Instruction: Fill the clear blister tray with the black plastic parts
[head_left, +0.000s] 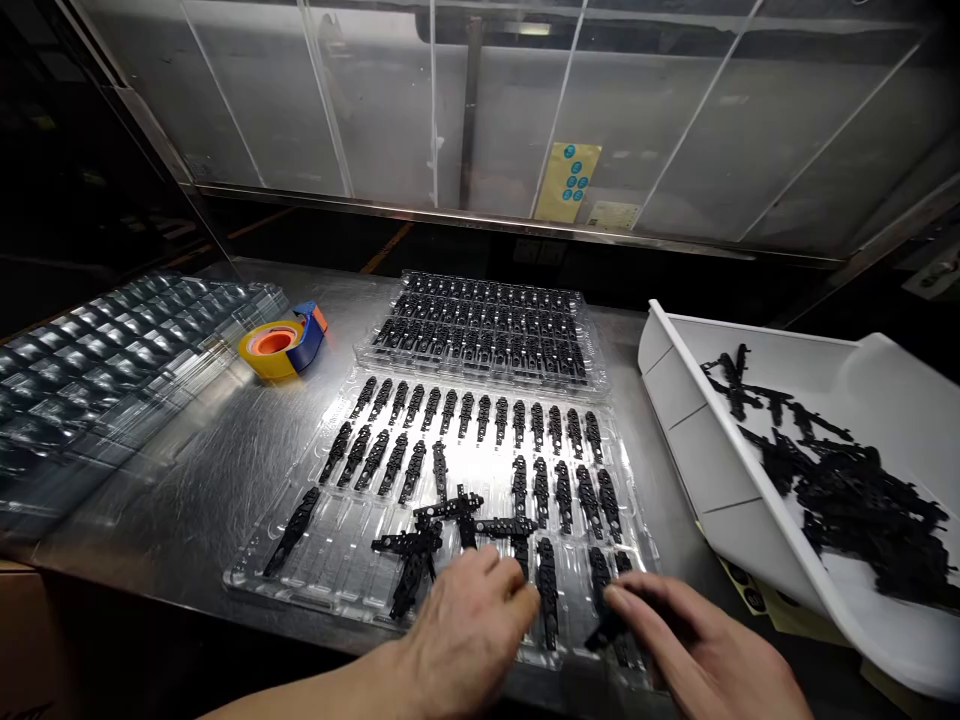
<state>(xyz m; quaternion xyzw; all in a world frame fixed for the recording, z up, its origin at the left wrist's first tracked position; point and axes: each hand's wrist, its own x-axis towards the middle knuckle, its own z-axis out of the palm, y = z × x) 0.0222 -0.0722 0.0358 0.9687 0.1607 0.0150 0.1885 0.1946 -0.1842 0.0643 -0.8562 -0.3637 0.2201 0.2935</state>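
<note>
A clear plastic tray lies in front of me, with slim black plastic parts standing in rows of its slots. A loose heap of the same parts lies across the tray's middle. My left hand is at the near side of this heap, fingers curled together; whatever is in them is hidden. At the tray's near right corner my right hand pinches a black plastic part between thumb and fingers, tilted over the slots. Another black plastic part sits in a slot between my hands.
Behind the tray lies a filled clear tray. At right stands a white bin with a pile of black parts. A yellow-and-blue tape dispenser and stacked clear trays are at left. A panel spans the back.
</note>
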